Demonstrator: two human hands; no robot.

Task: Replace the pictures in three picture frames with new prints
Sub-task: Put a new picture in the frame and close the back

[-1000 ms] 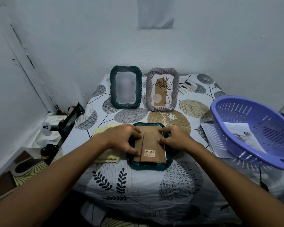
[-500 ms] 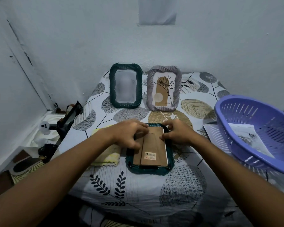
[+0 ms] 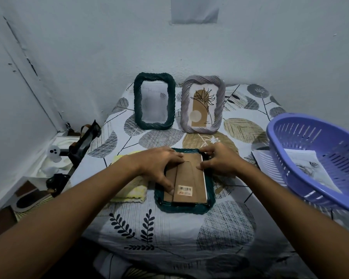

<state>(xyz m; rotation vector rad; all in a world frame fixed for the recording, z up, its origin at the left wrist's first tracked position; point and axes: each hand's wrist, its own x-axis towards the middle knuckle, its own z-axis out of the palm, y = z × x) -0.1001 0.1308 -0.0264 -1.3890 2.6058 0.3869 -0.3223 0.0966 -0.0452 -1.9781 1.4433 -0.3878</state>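
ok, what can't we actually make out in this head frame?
- Front of the face-down frame: turned to the bed, only its brown backing board shows.
- Backing's upper edge and any clips: covered by the left hand and right hand.
- Barcode sticker: print too small to read.
- Basket: cut off by the right edge.
- Picture in the dark green standing frame: faint, unreadable.

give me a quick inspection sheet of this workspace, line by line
surface: leaf-print cloth covers it
job's things: green frame face down, brown backing up; dark frame and grey frame upright at the back
clutter: yellow cloth left of the green frame; purple basket at right holding a paper
grippers: left hand and right hand press on the backing
cables: nothing seen
surroundings: pale wall, dark stand at left
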